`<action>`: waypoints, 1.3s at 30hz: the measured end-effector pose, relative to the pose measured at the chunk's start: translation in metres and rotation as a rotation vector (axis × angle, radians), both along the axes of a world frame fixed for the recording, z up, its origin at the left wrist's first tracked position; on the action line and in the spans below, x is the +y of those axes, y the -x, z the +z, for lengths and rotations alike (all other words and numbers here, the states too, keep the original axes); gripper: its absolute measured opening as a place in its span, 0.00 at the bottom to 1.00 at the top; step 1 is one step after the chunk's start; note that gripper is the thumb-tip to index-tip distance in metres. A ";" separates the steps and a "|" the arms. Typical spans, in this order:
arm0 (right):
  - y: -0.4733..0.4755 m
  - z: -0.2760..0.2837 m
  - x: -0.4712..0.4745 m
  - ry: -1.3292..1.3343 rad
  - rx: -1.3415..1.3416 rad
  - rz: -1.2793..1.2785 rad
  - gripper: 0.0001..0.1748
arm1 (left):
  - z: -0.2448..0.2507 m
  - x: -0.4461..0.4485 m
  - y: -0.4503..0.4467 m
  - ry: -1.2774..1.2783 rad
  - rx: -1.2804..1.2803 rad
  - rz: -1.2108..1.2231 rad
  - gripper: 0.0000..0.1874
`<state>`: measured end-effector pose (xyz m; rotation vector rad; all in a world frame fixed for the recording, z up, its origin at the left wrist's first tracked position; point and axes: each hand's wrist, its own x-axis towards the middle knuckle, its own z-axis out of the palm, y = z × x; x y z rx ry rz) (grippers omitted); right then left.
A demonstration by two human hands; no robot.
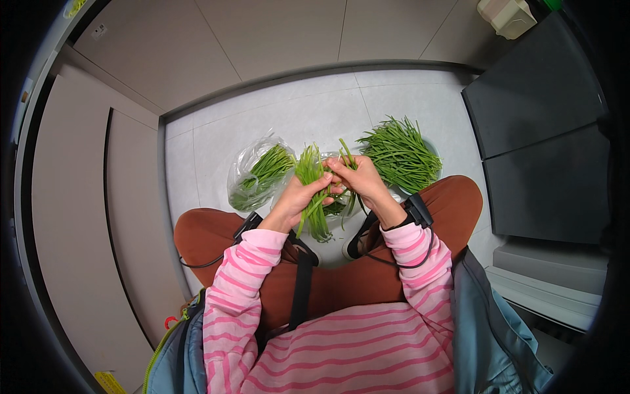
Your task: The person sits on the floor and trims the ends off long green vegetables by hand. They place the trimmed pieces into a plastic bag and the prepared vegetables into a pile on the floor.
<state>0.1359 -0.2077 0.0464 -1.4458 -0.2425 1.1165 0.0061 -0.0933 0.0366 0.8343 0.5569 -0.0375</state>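
My left hand [300,199] is closed around a bunch of green garlic chives [309,167], whose stalks stick out above and below the fist. Beside it on the right, my right hand [361,177] pinches a few chive stalks [350,160], its fingertips near or touching those of the left. A clear plastic bag [236,172] with more chives [270,165] lies to the left on the floor. At the right, a pale bowl [433,150] is heaped with chives [401,155]. Under the hands, another clear bag or container with cut greens [334,208] is partly hidden.
Grey floor tiles [275,111] lie between cabinet fronts [275,34] ahead, a cabinet panel [74,207] at left and a dark appliance or cabinet [541,138] at right. My bent knees flank the work area. A cream bin [509,17] is at upper right.
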 end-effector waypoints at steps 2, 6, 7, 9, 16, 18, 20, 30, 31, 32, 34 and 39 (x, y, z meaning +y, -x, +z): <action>0.001 -0.002 -0.001 0.002 -0.021 0.050 0.19 | 0.001 -0.001 0.000 -0.025 -0.027 -0.041 0.21; 0.002 -0.003 0.000 0.058 -0.025 -0.016 0.23 | 0.004 -0.005 -0.002 0.056 -0.024 -0.031 0.21; 0.000 -0.003 -0.001 0.058 -0.068 -0.010 0.25 | 0.005 -0.005 -0.003 0.103 -0.049 -0.024 0.21; -0.007 -0.001 -0.003 0.058 -0.152 0.002 0.29 | 0.007 -0.005 -0.003 0.172 -0.067 -0.019 0.21; -0.024 0.002 -0.009 0.001 -0.144 -0.085 0.31 | 0.005 0.000 -0.002 0.251 -0.003 -0.033 0.22; -0.029 0.003 -0.011 -0.008 -0.175 -0.118 0.32 | 0.005 0.001 -0.001 0.242 -0.022 -0.037 0.22; -0.032 0.004 -0.011 -0.025 -0.185 -0.154 0.32 | 0.005 0.002 -0.001 0.229 -0.041 -0.041 0.22; -0.045 0.014 -0.015 -0.212 -0.184 -0.267 0.34 | 0.010 0.003 -0.001 0.161 -0.031 -0.036 0.22; -0.046 0.015 -0.015 -0.217 -0.185 -0.295 0.34 | 0.011 0.003 -0.001 0.160 -0.030 -0.032 0.22; -0.047 0.016 -0.016 -0.226 -0.174 -0.327 0.34 | 0.011 0.004 -0.001 0.159 -0.028 -0.029 0.22; -0.051 0.019 -0.020 -0.260 -0.158 -0.364 0.33 | 0.012 0.005 0.000 0.136 -0.023 -0.023 0.22; -0.062 0.026 -0.026 -0.316 -0.118 -0.479 0.31 | 0.017 0.010 0.002 0.091 -0.024 -0.035 0.23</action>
